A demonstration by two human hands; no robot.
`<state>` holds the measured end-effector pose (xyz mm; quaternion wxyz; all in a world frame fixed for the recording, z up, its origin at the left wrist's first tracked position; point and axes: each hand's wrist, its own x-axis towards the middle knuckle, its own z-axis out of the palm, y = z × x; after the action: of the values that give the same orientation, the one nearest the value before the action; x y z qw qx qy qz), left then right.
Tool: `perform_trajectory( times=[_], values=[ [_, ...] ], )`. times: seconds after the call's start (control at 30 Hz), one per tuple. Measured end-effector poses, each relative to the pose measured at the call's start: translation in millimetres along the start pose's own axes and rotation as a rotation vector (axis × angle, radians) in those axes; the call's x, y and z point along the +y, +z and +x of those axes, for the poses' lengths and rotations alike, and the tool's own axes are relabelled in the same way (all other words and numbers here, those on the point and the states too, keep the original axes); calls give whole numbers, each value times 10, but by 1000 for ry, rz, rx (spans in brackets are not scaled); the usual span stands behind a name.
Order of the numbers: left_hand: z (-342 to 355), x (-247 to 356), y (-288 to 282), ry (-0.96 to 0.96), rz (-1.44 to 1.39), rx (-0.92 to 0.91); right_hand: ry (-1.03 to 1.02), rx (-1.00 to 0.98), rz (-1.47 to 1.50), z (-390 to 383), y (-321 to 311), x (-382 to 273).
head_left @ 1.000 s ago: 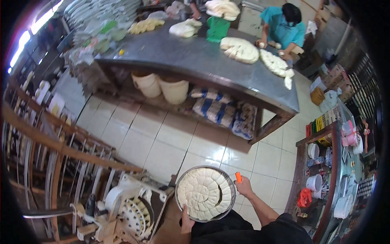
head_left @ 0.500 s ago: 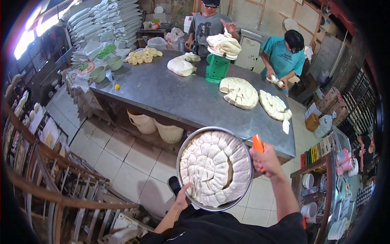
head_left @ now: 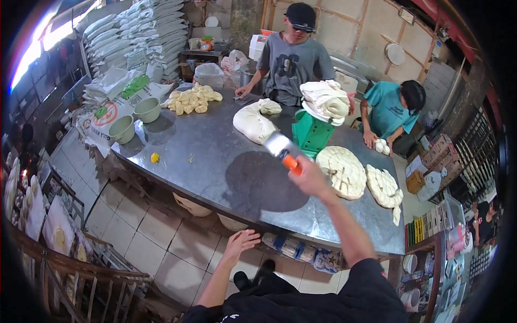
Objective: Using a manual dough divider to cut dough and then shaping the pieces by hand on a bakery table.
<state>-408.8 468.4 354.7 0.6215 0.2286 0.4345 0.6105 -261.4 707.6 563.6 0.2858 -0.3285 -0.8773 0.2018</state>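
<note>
In the head view, the right hand [head_left: 311, 179] is closed around the orange handle of a flat metal scraper [head_left: 280, 146], its blade raised over the middle of a dark, metal-topped desk [head_left: 188, 151]. The left hand [head_left: 242, 245] is empty, its fingers spread near the desk's front edge; whether it touches is unclear. Toward the right edge, a round, cream-white dough slab [head_left: 344, 171] and a smaller, curved dough piece [head_left: 383, 185] are already cut into segments that lie together. By the back edge, a long, smooth white dough lump [head_left: 252, 125] looks largely uncut, and folded white dough [head_left: 326, 99] sits on a green scale [head_left: 311, 132]. Small, round dough balls [head_left: 381, 146], apparently already shaped, lie at a teal-shirted co-worker's [head_left: 390, 110] hands.
</note>
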Motion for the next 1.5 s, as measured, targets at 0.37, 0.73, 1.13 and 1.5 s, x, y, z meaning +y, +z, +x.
perform_trajectory(
  times=[0.37,0.73,1.13,1.5],
  values=[
    [1278,348,-144,276,116,436,96,-23,98,1316,-562,782],
    [3160,1196,-265,493,917,442,272,33,-139,8,181,679],
    [3711,1123,-531,350,819,117,511,521,-200,-176,266,759],
    [2617,1628,-1576,219,703,-75,607,915,-351,209,-240,-958]
  ],
)
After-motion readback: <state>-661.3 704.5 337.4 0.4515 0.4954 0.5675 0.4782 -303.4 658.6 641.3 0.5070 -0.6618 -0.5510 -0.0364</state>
